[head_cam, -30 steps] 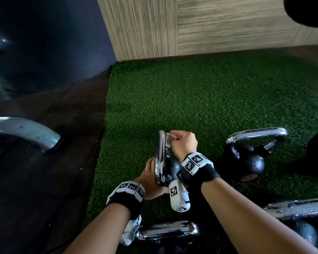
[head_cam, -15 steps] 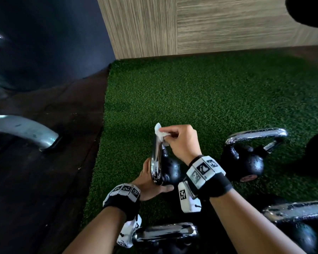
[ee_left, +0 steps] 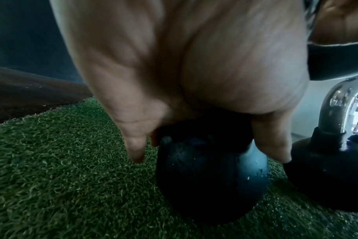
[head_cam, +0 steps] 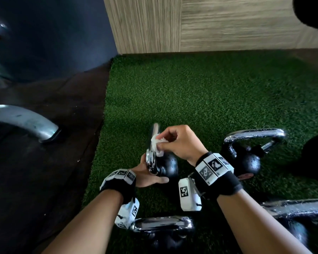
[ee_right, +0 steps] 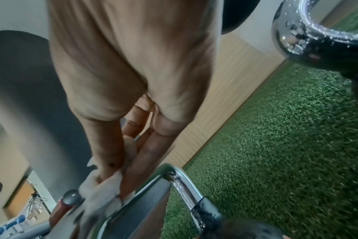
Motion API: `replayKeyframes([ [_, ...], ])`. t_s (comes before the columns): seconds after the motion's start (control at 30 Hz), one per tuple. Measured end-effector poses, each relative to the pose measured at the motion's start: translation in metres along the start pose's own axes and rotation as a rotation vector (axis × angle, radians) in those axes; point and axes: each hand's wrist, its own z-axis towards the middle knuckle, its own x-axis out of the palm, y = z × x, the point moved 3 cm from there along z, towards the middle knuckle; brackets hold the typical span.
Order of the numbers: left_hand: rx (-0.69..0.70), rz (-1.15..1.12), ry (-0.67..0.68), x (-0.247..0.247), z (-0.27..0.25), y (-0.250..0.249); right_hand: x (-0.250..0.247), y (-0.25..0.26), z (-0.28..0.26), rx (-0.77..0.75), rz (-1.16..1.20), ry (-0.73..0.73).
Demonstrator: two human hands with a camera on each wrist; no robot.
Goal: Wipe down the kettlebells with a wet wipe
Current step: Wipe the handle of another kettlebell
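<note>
A small black kettlebell [head_cam: 168,166] with a chrome handle [head_cam: 151,153] stands on the green turf [head_cam: 200,99]. My right hand [head_cam: 162,142] pinches a crumpled white wet wipe [head_cam: 157,146] against the side of that handle. The right wrist view shows the wipe [ee_right: 104,190] bunched between thumb and fingers beside the handle [ee_right: 180,182]. My left hand [head_cam: 151,176] grips the kettlebell low on its near side. In the left wrist view its thumb and fingers straddle the top of the black ball [ee_left: 210,174].
Three more chrome-handled kettlebells sit close by: one to the right [head_cam: 246,158], one just in front of my arms [head_cam: 162,228], one at the lower right [head_cam: 297,217]. A metal machine leg [head_cam: 26,121] rests on the dark floor to the left. A wood-panel wall [head_cam: 209,24] backs the turf.
The right hand rubbed the wipe up to the top of the handle, then slid it back down the handle's side. The left hand kept its hold on the kettlebell.
</note>
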Motion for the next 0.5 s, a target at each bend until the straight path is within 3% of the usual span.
replayKeyframes([
  [0.13, 0.109, 0.115, 0.013, -0.005, -0.007, -0.011, 0.008, -0.004, -0.010, -0.039, -0.038, 0.178],
  [0.37, 0.280, 0.141, -0.041, -0.015, -0.015, -0.023, 0.013, -0.013, -0.007, -0.045, -0.054, 0.264],
  [0.5, 0.313, 0.030, 0.065, -0.016, -0.020, -0.023, 0.019, -0.022, -0.011, -0.014, -0.071, 0.341],
])
